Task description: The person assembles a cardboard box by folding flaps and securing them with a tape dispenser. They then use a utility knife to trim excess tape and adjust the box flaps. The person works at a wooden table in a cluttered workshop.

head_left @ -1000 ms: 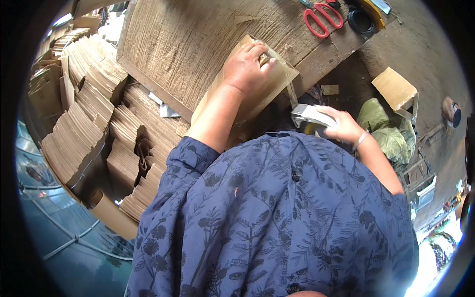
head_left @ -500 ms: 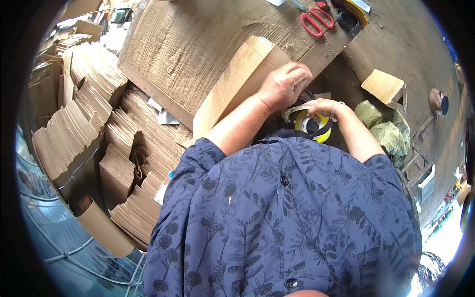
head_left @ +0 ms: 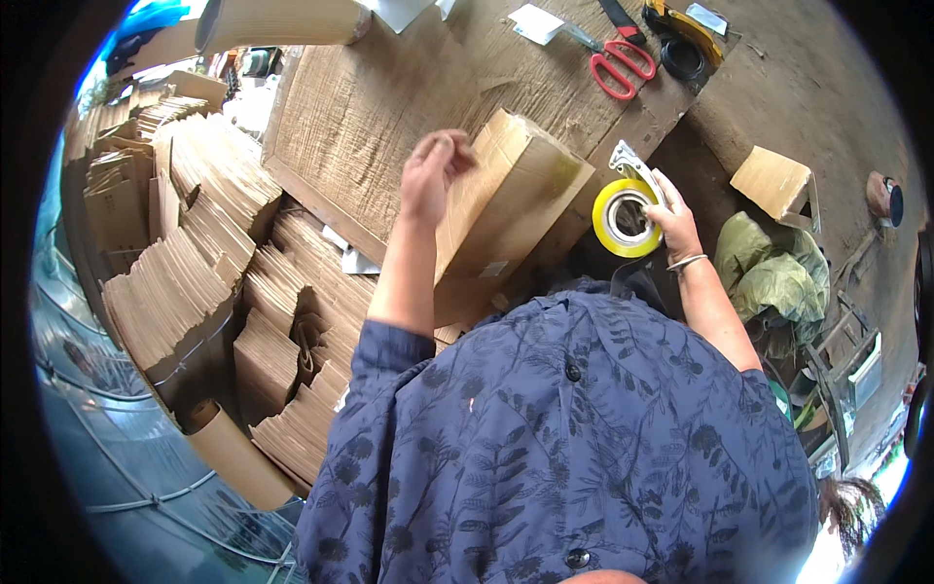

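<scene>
A long cardboard box [head_left: 496, 200] lies slantwise in front of me, partly on the wooden table [head_left: 360, 117]. My left hand [head_left: 435, 180] is raised beside the box's left side, a little smeared, with its fingers curled together and nothing visible in them. To the right of the box, my right hand [head_left: 675, 222] grips a tape dispenser [head_left: 630, 162] with a light-coloured frame. The dispenser carries a wide roll of yellow-edged tape [head_left: 601, 226], its round core facing up. My right fingers wrap the dispenser's side and partly cover it.
Red-handled scissors [head_left: 623, 70] and a black tape roll [head_left: 683, 58] lie at the table's far right. Stacked flattened cardboard [head_left: 185, 282] fills the left side. On the floor to the right are a small open carton [head_left: 773, 185] and a crumpled green sack [head_left: 769, 268].
My left hand has moved left, off the box's right end to its other side. My right hand has lifted the tape dispenser up and away from my body, bringing it into plain view.
</scene>
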`<state>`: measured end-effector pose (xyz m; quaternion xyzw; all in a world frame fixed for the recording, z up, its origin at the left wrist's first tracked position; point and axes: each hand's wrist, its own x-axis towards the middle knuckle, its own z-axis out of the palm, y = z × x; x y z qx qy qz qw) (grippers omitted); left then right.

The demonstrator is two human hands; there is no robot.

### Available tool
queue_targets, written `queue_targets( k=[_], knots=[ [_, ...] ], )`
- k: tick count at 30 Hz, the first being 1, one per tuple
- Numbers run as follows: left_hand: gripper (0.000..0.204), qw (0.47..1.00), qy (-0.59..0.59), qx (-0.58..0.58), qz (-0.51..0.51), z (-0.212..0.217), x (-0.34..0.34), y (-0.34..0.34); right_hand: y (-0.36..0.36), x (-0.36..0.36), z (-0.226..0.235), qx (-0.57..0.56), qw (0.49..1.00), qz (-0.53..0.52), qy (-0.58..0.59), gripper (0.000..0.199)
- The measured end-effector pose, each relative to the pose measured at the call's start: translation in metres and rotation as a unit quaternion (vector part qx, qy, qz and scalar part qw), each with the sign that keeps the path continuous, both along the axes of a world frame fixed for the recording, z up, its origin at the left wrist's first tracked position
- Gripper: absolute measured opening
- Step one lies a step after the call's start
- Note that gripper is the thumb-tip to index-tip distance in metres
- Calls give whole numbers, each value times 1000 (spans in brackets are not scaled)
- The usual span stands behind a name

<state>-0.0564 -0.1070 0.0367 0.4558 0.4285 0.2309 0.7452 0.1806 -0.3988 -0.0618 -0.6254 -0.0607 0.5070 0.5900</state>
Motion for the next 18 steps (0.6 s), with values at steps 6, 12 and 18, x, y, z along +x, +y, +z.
queue_targets(
  k=[6, 12, 18],
  knots=[
    [45, 854, 444, 236, -134, -171, -22, 65, 53, -1, 26, 44, 999, -2, 21, 73],
    [60, 845, 487, 181, -130, -169, -2, 44, 58, 7, 21, 39, 999, -13, 22, 75],
    [51, 871, 435, 163, -158, -119, -20, 11, 48, 16, 27, -14, 992, -24, 120, 74]
  ],
)
